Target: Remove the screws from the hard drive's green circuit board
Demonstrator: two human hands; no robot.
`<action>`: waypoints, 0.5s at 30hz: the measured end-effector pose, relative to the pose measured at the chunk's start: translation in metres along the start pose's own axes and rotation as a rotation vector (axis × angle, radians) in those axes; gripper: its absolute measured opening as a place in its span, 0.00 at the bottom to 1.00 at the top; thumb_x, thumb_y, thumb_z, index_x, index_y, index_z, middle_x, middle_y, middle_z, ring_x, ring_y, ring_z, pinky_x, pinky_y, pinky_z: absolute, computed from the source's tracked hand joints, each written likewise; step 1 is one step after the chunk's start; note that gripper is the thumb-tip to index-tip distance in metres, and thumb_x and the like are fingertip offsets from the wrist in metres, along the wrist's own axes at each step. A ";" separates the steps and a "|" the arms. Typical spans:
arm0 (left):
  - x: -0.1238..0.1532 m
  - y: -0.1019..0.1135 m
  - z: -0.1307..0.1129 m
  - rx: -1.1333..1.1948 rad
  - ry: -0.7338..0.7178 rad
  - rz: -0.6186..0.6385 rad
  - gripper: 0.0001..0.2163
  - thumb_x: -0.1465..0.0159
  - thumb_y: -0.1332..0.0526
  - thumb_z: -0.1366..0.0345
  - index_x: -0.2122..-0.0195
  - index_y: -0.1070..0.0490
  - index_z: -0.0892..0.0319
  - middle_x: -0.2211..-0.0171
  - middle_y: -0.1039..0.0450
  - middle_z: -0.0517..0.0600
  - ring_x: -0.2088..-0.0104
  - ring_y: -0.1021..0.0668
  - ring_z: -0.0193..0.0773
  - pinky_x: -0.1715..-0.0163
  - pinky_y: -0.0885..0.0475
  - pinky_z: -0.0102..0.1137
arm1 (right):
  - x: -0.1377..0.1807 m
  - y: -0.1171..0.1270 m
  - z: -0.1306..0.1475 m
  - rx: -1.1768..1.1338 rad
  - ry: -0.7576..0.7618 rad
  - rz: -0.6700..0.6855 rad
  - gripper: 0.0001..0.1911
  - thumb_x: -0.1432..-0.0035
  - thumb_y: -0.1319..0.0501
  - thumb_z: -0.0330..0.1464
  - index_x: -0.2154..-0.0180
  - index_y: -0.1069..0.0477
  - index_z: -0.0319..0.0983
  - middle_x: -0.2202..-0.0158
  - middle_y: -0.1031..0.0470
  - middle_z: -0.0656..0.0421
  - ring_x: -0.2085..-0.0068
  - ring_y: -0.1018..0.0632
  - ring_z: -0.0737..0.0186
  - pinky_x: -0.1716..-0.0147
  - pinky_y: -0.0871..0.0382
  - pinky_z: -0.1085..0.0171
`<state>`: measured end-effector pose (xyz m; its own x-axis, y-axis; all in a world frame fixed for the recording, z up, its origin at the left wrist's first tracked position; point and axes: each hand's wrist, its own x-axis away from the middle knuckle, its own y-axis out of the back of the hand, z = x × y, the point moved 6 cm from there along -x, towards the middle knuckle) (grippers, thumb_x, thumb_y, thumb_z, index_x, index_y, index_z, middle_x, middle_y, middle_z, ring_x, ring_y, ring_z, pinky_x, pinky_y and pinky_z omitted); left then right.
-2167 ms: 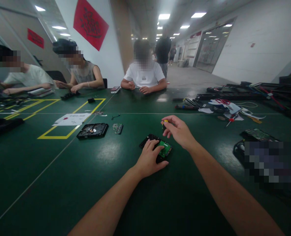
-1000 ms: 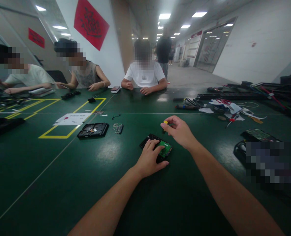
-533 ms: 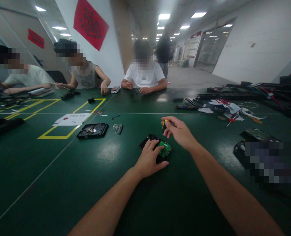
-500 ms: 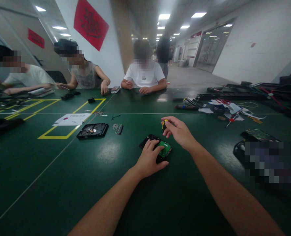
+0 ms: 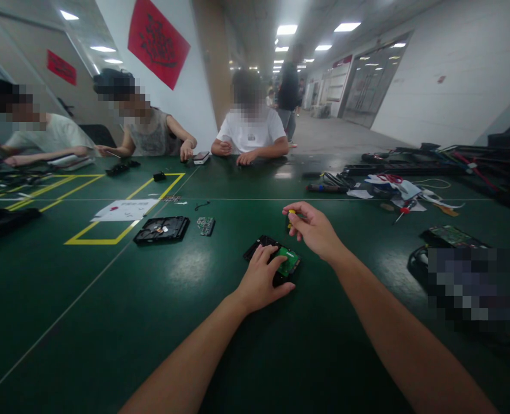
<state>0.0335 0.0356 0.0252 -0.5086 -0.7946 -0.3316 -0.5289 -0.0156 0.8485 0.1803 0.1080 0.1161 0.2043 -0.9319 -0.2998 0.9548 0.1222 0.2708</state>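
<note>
A black hard drive (image 5: 260, 244) with a green circuit board (image 5: 290, 262) lies tilted across the green table in front of me. My left hand (image 5: 261, 276) rests over it and holds it down, fingers spread across the top and thumb along the near right side. Just above the drive's far right corner, my right hand (image 5: 313, 225) pinches a small screwdriver (image 5: 291, 217) with a yellow and black handle. Its shaft and tip cannot be made out. To the left sit another black hard drive (image 5: 162, 230) and a loose circuit board (image 5: 205, 225).
At right lie a red-handled screwdriver (image 5: 405, 210), cables, paper scraps and a dark device with a circuit board (image 5: 455, 236). A paper sheet (image 5: 123, 210) lies by yellow tape (image 5: 93, 242) at left. Three people sit across the table; a phone (image 5: 201, 157) lies near them.
My right hand has turned the screwdriver handle slightly, its fingers shifting round it. My left hand and the hard drive keep their place. Across the table, a person's hand has moved slightly right.
</note>
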 end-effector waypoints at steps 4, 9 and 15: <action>0.000 -0.001 0.001 -0.009 0.006 0.017 0.31 0.38 0.31 0.48 0.37 0.32 0.54 0.31 0.42 0.59 0.29 0.41 0.60 0.29 0.50 0.57 | 0.001 0.001 0.002 0.092 0.024 -0.004 0.13 0.35 0.38 0.40 0.51 0.26 0.43 0.59 0.22 0.57 0.73 0.24 0.67 0.76 0.32 0.66; 0.001 0.000 -0.001 -0.019 -0.005 0.012 0.31 0.38 0.31 0.49 0.37 0.33 0.55 0.31 0.42 0.60 0.29 0.40 0.59 0.28 0.50 0.57 | 0.002 0.003 -0.004 0.126 0.013 -0.076 0.17 0.44 0.30 0.44 0.58 0.29 0.42 0.59 0.22 0.56 0.70 0.22 0.63 0.73 0.27 0.63; 0.001 -0.002 0.000 -0.022 -0.015 -0.009 0.31 0.38 0.30 0.49 0.37 0.32 0.55 0.32 0.40 0.60 0.30 0.39 0.58 0.29 0.50 0.57 | 0.001 -0.002 -0.002 -0.009 0.029 -0.043 0.13 0.37 0.37 0.39 0.52 0.32 0.43 0.51 0.24 0.55 0.74 0.22 0.68 0.78 0.30 0.65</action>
<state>0.0338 0.0354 0.0233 -0.5139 -0.7854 -0.3450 -0.5183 -0.0363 0.8544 0.1792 0.1074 0.1134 0.1687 -0.9261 -0.3375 0.9647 0.0850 0.2492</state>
